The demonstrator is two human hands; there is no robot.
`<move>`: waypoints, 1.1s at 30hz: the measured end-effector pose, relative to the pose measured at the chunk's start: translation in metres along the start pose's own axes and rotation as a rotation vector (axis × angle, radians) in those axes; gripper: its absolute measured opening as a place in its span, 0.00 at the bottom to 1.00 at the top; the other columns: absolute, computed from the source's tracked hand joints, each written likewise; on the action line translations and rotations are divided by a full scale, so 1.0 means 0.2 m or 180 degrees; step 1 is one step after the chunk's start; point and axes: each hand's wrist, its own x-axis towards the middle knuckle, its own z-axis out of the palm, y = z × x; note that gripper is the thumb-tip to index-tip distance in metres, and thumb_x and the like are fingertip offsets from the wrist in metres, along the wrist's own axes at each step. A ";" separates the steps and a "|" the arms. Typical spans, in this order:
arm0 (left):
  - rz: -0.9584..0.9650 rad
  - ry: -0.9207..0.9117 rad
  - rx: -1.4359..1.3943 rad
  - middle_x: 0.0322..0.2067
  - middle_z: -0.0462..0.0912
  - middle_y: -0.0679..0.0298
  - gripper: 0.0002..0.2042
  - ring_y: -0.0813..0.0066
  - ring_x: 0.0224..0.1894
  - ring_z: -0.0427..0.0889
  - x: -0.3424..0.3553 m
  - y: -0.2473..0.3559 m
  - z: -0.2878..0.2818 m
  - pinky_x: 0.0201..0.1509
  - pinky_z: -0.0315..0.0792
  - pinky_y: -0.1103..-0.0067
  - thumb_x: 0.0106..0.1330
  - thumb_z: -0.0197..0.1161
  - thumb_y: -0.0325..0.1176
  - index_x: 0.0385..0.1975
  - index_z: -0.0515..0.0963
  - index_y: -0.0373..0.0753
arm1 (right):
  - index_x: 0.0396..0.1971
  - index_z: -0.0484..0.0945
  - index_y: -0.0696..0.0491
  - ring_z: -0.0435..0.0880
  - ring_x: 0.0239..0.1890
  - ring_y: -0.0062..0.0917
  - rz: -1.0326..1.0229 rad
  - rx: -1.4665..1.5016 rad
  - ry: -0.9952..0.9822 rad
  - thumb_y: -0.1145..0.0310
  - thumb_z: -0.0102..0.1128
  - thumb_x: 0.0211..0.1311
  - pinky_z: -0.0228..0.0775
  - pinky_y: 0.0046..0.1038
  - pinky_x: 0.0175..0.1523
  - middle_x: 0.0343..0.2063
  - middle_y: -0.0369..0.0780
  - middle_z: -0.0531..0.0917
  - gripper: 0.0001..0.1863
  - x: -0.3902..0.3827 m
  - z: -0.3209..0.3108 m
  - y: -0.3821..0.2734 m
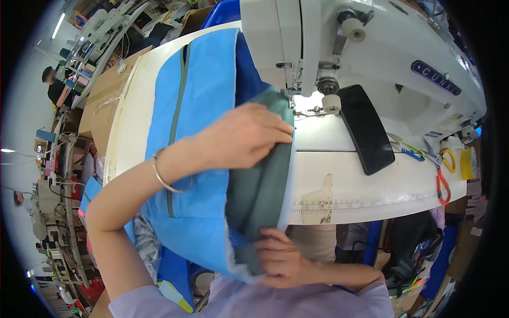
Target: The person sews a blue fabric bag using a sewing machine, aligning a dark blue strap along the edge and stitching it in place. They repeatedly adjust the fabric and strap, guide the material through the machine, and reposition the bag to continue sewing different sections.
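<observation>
A sewing machine (pixel 371 47) stands at the top right, its presser foot (pixel 291 98) over the edge of a grey-green fabric (pixel 260 185). This fabric lies against a light blue fabric panel (pixel 204 116) that has a dark zipper-like strip (pixel 177 111) along it. My left hand (pixel 246 135), with a bracelet on its wrist, pinches the grey-green fabric's right edge just below the presser foot. Closer to me, my right hand (pixel 281 258) grips the lower end of the same fabric, fingers on top. The fabric is somewhat blurred around the right hand.
A black phone (pixel 367 130) lies on the white sewing table (pixel 344 185) beside the machine. Right of it are red-handled scissors (pixel 442 185), blue-handled snips (pixel 412 153) and a yellow tape roll (pixel 467 163). Other machines and people are at the far left. Bags (pixel 416 246) sit below the table.
</observation>
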 end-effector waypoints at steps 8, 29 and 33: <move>-0.3228 0.1226 0.0830 0.62 0.79 0.44 0.26 0.49 0.65 0.77 -0.80 -0.31 -0.30 0.71 0.68 0.65 0.71 0.61 0.39 0.66 0.74 0.32 | 0.41 0.82 0.63 0.85 0.43 0.41 0.1115 0.0873 -0.0664 0.61 0.66 0.68 0.74 0.38 0.56 0.38 0.46 0.86 0.18 0.17 -0.11 -0.10; 0.0964 0.0353 0.1021 0.40 0.85 0.63 0.12 0.62 0.48 0.83 0.05 0.05 -0.18 0.54 0.77 0.67 0.54 0.63 0.20 0.38 0.81 0.39 | 0.25 0.78 0.59 0.82 0.51 0.39 -0.0339 -0.1158 0.0344 0.72 0.61 0.45 0.70 0.49 0.69 0.42 0.48 0.84 0.07 -0.05 0.20 -0.17; 0.1325 -0.0329 0.0956 0.35 0.80 0.64 0.09 0.61 0.47 0.79 0.18 0.09 0.04 0.55 0.76 0.68 0.50 0.64 0.23 0.31 0.78 0.39 | 0.28 0.79 0.58 0.82 0.50 0.39 -0.0379 -0.1116 0.0211 0.71 0.60 0.47 0.68 0.48 0.69 0.42 0.48 0.84 0.08 0.03 0.18 -0.24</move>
